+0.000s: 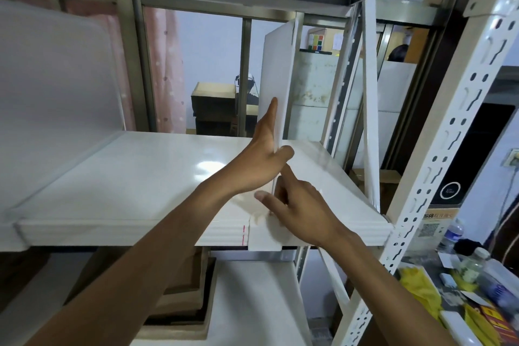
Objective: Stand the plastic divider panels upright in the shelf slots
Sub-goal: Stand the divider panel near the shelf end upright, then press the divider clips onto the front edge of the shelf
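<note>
1. The divider panel (276,76) stands on edge on the white shelf (134,177), right of centre, running from the near lip toward the far side and tilted slightly, its top not quite plumb.
2. My left hand (264,157) lies flat against the panel's left face, fingers pointing up, thumb hooked round the near edge; this is a bracing, partly closed grip on the panel, not a full clench.
3. My right hand (295,205) pinches the panel's near lower edge just above the shelf lip, thumb on the left, fingers on the right, grasping the panel.
4. A second panel (53,78) stands at the far left, and a thin one (370,109) leans near the right upright (438,149).
5. I judge the sheet light, fairly stiff, yet likely to bow if pushed mid-face, and smooth enough to slip.
6. Best hold is low at the near edge to steer the foot into the slot, with a flat palm higher up to keep it upright.
</note>
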